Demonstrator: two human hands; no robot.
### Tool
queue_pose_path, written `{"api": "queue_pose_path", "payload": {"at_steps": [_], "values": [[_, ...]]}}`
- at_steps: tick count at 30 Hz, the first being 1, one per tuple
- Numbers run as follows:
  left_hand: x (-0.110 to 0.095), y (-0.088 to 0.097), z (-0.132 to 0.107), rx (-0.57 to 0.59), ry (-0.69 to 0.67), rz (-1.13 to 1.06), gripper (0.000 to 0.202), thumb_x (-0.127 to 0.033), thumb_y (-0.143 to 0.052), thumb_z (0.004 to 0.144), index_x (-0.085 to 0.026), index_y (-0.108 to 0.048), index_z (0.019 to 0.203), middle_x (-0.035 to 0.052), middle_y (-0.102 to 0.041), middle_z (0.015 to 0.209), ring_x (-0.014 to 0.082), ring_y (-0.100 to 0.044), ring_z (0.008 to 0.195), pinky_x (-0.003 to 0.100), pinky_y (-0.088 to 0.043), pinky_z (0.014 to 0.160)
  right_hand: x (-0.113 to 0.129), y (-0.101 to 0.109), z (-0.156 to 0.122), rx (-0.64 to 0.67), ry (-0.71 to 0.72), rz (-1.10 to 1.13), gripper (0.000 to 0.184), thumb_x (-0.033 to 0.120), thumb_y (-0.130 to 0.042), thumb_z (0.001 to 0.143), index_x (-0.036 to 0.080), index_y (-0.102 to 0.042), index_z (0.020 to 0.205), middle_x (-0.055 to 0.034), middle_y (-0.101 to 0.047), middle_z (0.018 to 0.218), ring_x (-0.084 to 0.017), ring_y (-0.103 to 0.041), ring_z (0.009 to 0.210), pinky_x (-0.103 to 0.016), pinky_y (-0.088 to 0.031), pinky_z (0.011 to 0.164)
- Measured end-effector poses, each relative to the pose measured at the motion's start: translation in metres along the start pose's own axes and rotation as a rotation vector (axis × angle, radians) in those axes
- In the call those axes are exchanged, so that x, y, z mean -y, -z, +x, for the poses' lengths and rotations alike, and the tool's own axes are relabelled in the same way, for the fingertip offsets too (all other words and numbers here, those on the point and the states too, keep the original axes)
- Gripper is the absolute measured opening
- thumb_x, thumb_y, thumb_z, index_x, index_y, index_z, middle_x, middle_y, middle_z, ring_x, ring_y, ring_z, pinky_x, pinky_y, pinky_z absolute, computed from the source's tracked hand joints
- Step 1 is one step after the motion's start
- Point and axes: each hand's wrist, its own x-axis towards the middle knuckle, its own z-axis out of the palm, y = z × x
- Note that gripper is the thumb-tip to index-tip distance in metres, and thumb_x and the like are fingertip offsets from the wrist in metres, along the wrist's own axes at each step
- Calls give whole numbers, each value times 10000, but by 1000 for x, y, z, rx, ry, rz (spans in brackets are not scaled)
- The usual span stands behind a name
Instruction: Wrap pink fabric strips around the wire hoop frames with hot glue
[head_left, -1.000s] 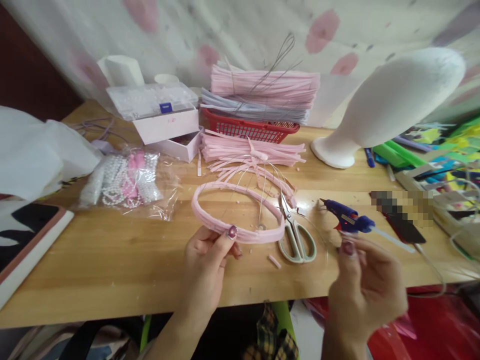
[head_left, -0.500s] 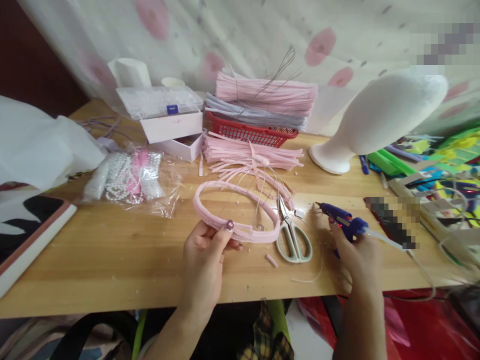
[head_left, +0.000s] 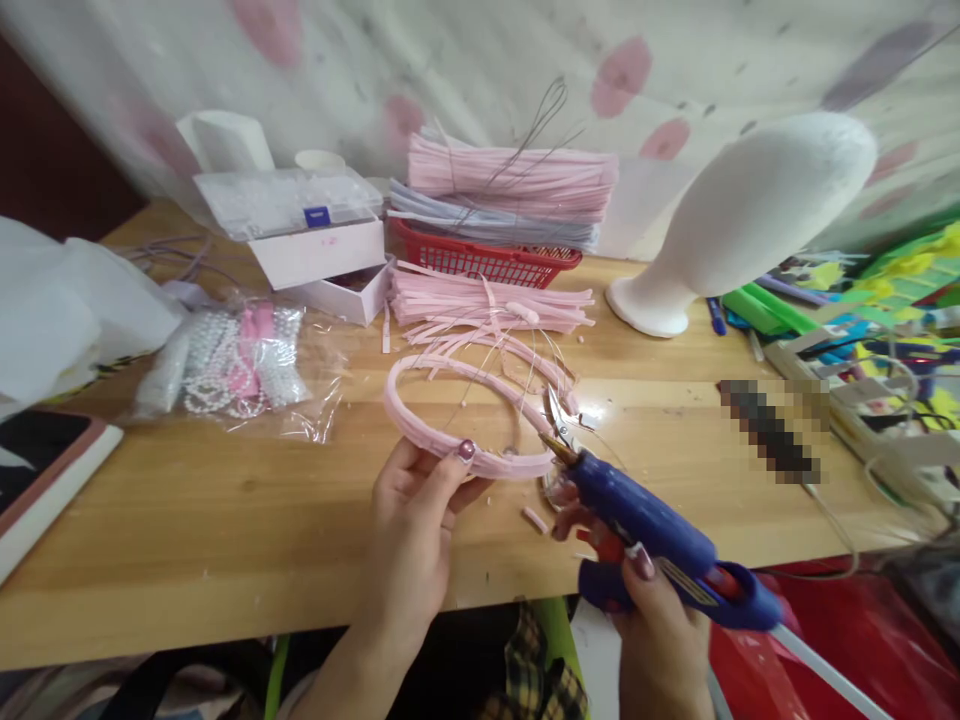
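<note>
Pinched between the thumb and fingers of my left hand [head_left: 420, 510] is a pink ring [head_left: 405, 410] made of fuzzy strips, held tilted above the wooden table. My right hand [head_left: 652, 600] is wrapped round the handle of a blue glue gun [head_left: 645, 510], fingers at its red trigger. The gun's brass nozzle points left, close to the ring's right side; whether they touch I cannot tell. A white glue stick [head_left: 825, 670] sticks out of its back. Scissors [head_left: 559, 415] lie behind the nozzle, their handles mostly hidden. A short pink offcut [head_left: 535, 519] lies near the gun.
Pink strip bundles [head_left: 487, 300] lie behind the ring, and more fill a red basket [head_left: 487, 255]. At left are a bag of pearl beads [head_left: 240, 360] and white boxes [head_left: 319, 250]. A white head form [head_left: 750, 220] stands at the back right, near a power strip [head_left: 817, 390].
My right hand has lifted the glue gun off the table and brought it left and nearer, its nozzle beside the ring. My left hand still holds the ring in nearly the same place.
</note>
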Motion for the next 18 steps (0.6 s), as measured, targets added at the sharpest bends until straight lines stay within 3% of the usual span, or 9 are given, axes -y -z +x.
{"api": "queue_pose_path", "payload": {"at_steps": [3,6,8,13,18], "values": [[0,-4,-1,-22,2,13,171,-214,-872,705,-162,-755,818,14,-793,853,115,-735,761,218,-636,724,-2,-23,5,-20,-64,157,336,562,-646,890,231,-648,835,-26,-711,766,-175,-600,605,-374,-566,718],[-1,-7,-1,-41,7,8,189,-205,-871,690,-152,-753,827,22,-793,841,123,-738,762,229,-639,728,0,-36,8,-83,-135,160,349,567,-659,881,227,-645,806,8,-667,660,-137,-534,530,-306,-541,624],[-1,-7,0,-64,5,4,186,-202,-867,690,-146,-746,820,19,-788,817,119,-734,745,223,-638,718,-1,-39,9,-108,-175,142,362,581,-681,861,220,-674,822,1,-677,650,-154,-585,569,-301,-556,618],[-1,-3,1,-88,5,15,213,-218,-865,706,-156,-749,874,21,-803,854,122,-753,753,178,-619,676,-22,-31,10,-91,-210,158,422,626,-710,807,225,-738,934,-89,-794,934,-271,-743,890,-407,-627,775],[0,2,-1,-128,-17,75,213,-231,-887,664,-150,-738,793,20,-791,792,148,-757,744,220,-633,692,-32,-22,11,-33,-264,229,424,594,-733,785,204,-775,948,-126,-809,943,-311,-770,893,-442,-639,805]]}}
